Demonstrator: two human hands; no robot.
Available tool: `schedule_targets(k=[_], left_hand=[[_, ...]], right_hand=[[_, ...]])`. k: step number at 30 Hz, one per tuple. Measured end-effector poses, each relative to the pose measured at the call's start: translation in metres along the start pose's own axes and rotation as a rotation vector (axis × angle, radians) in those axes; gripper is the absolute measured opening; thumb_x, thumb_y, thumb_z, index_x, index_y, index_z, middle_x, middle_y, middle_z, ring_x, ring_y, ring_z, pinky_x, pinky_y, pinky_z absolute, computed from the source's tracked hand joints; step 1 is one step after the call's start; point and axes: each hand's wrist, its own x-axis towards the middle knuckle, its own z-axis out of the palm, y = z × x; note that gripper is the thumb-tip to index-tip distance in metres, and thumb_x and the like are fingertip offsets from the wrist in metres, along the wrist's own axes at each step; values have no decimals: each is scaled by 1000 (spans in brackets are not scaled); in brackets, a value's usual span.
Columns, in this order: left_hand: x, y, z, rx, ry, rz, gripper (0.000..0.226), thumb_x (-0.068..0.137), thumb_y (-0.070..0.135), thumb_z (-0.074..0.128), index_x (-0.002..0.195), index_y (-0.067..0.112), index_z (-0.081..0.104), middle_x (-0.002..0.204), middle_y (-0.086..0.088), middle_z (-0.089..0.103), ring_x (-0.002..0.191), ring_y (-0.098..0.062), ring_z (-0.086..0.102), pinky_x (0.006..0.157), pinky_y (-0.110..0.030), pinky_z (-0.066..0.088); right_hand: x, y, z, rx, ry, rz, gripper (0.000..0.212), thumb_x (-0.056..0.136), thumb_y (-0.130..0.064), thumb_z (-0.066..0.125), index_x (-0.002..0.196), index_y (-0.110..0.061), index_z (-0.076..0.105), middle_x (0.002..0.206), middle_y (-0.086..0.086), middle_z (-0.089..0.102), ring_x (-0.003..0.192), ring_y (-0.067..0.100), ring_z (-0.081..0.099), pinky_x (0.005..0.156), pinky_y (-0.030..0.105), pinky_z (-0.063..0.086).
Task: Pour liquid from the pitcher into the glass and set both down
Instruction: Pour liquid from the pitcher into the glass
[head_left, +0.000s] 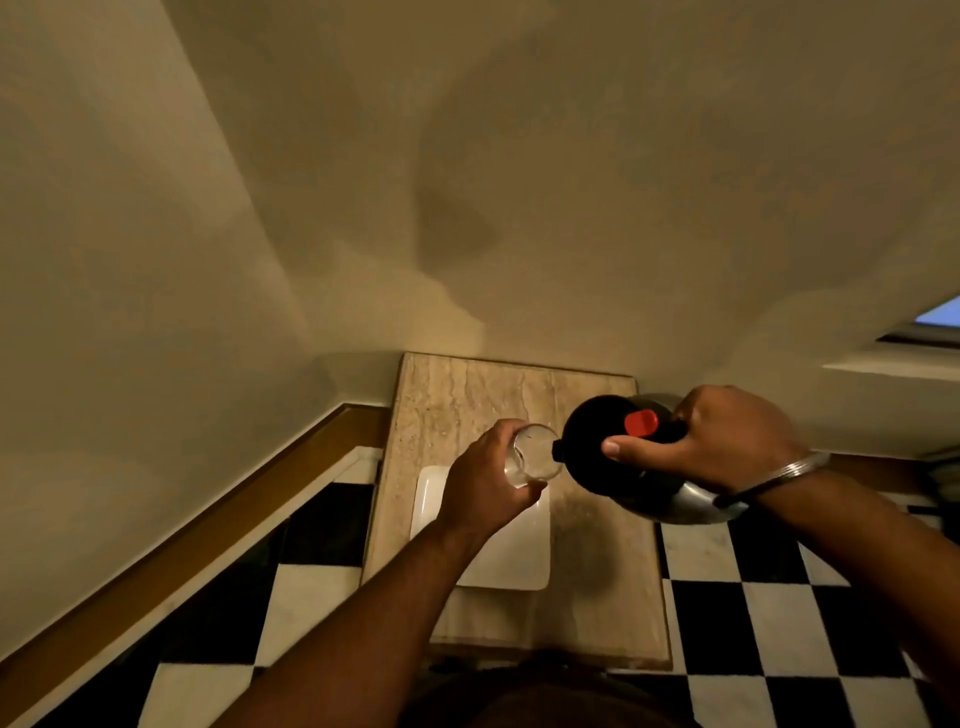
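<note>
My left hand (485, 480) grips a clear glass (535, 457), held tilted in the air above the small marble table (467, 395). My right hand (717, 441) holds a steel pitcher (685, 506) with a black lid (592, 441) and a red button (641, 422). The pitcher is tipped to the left, and its black spout touches the glass's rim. My thumb lies across the lid. Whether liquid is flowing I cannot make out; the glass looks nearly empty.
A white rectangular tray (514, 556) lies on the table under my left hand. The table stands against a cream wall (467, 208) in a corner. Around it is black-and-white checkered floor (753, 597). A wooden skirting (182, 540) runs along the left wall.
</note>
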Motion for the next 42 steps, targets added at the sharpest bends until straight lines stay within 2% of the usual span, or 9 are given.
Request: schedule_targets(k=[8, 14, 20, 24, 30, 32, 35, 38, 42], left_hand=[[-1, 5, -24, 70, 20, 82, 77, 66, 46, 84, 131, 36, 45, 125, 6, 63, 107, -11, 58, 78, -7, 34], [2, 9, -28, 90, 19, 115, 77, 67, 47, 82, 134, 36, 45, 128, 8, 61, 112, -12, 55, 84, -20, 44], [3, 14, -23, 76, 31, 116, 79, 65, 45, 84, 132, 39, 43, 127, 7, 62, 109, -16, 58, 82, -22, 46], [3, 20, -18, 75, 31, 124, 78, 66, 46, 82, 133, 39, 43, 127, 7, 62, 110, -17, 58, 85, -32, 53], [3, 29, -8, 72, 34, 123, 79, 66, 49, 82, 133, 37, 43, 129, 6, 62, 112, -17, 58, 85, -30, 51], [4, 33, -5, 66, 37, 123, 80, 66, 49, 82, 133, 37, 42, 128, 6, 62, 111, -17, 58, 85, -31, 52], [6, 37, -2, 59, 34, 122, 80, 66, 50, 81, 134, 38, 40, 127, 7, 62, 111, -16, 58, 84, -34, 54], [7, 42, 0, 51, 36, 129, 80, 66, 47, 82, 133, 41, 38, 128, 7, 62, 111, -17, 57, 86, -39, 54], [9, 46, 2, 45, 45, 134, 81, 66, 46, 82, 133, 40, 38, 128, 7, 61, 112, -17, 57, 87, -40, 54]], right_hand=[[3, -32, -17, -110, 49, -51, 79, 35, -104, 25, 42, -27, 42, 32, -10, 41, 35, 6, 45, 41, 22, 34], [5, -36, -24, -166, 122, -71, 81, 31, -109, 16, 43, -31, 34, 32, -13, 38, 35, 3, 43, 41, 22, 36], [3, -32, -34, -198, 136, -90, 79, 32, -109, 15, 46, -34, 34, 34, -14, 42, 38, 2, 46, 42, 22, 38], [-3, -30, -41, -219, 145, -133, 78, 32, -109, 12, 47, -35, 32, 33, -16, 38, 37, 0, 44, 42, 21, 36], [-9, -25, -53, -241, 125, -168, 84, 32, -107, 9, 57, -33, 40, 40, -16, 43, 41, -1, 45, 41, 20, 34], [-11, -24, -56, -264, 126, -186, 89, 33, -105, 11, 59, -30, 52, 41, -14, 45, 42, 0, 46, 42, 20, 34], [-12, -26, -61, -321, 103, -190, 110, 37, -103, 13, 93, -30, 72, 53, -16, 54, 51, 0, 52, 45, 21, 36], [-15, -28, -66, -343, 90, -190, 103, 46, -101, 23, 104, -32, 72, 59, -17, 56, 56, 0, 54, 48, 22, 38], [-20, -31, -71, -440, 106, -181, 83, 59, -95, 38, 100, -32, 73, 53, -17, 49, 49, -2, 47, 43, 20, 30]])
